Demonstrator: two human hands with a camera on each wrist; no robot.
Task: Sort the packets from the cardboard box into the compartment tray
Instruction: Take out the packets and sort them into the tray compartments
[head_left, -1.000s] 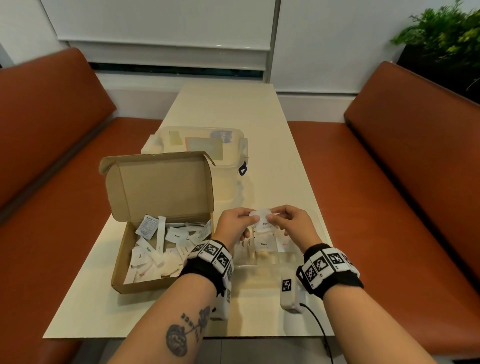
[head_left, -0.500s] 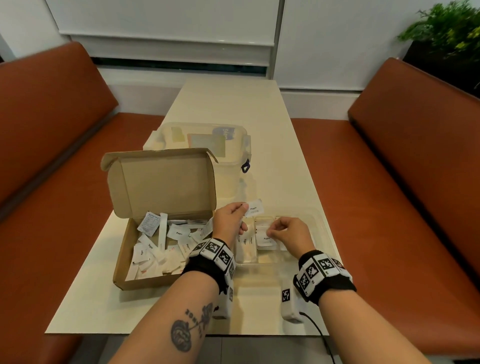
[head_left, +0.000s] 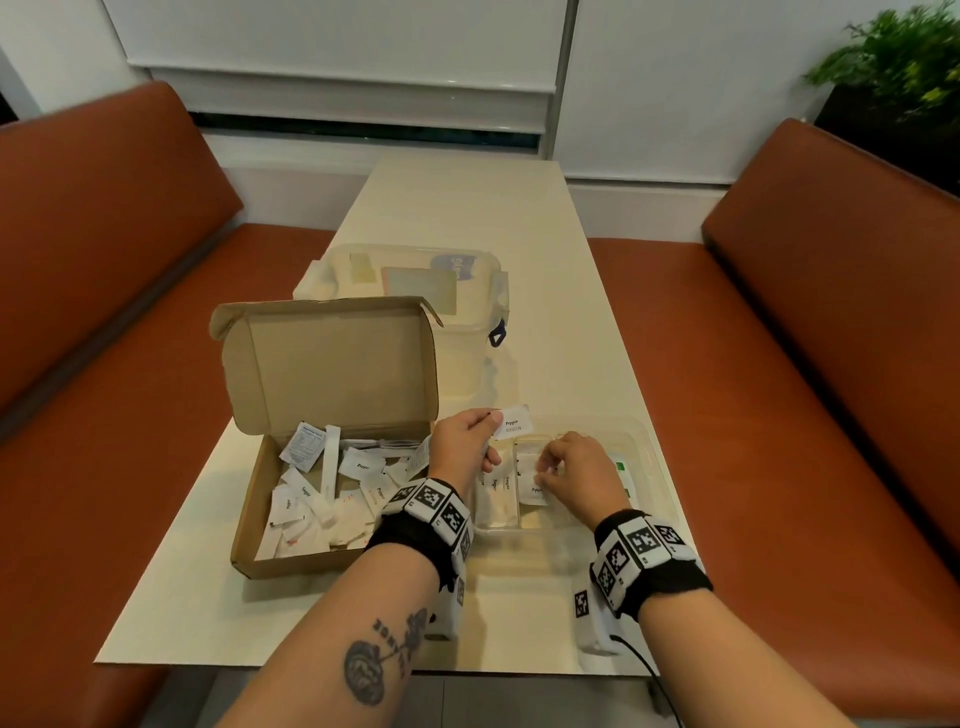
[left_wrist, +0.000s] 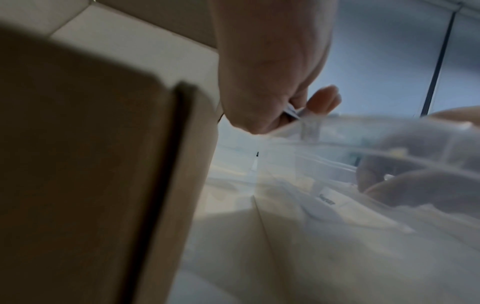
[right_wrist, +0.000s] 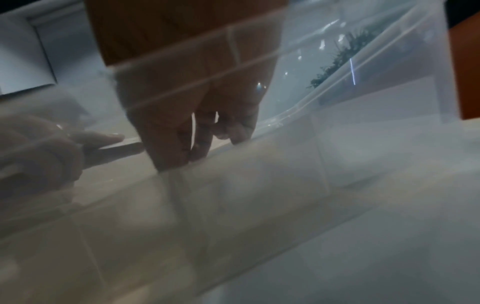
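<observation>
Left hand: thumb and forefinger grip pinched together on a small white paper packet printed "Pepper", held above the far left corner of the tray.
Right hand: fingers curled down inside the tray, grip closed on the edge of a white packet lying in a middle compartment.
Clear plastic compartment tray: on the counter just right of the box; its left compartment holds a long white "Sugar" sachet.
Open brown cardboard box: lid standing upright, floor strewn with loose white packets marked "Sugar" or "Pepper".
Cream rectangular counter: carries box and tray near its front edge.
Clear lidded plastic tub: behind the box, apart from the tray.
Seating: rust-orange padded benches on both sides of the counter.
</observation>
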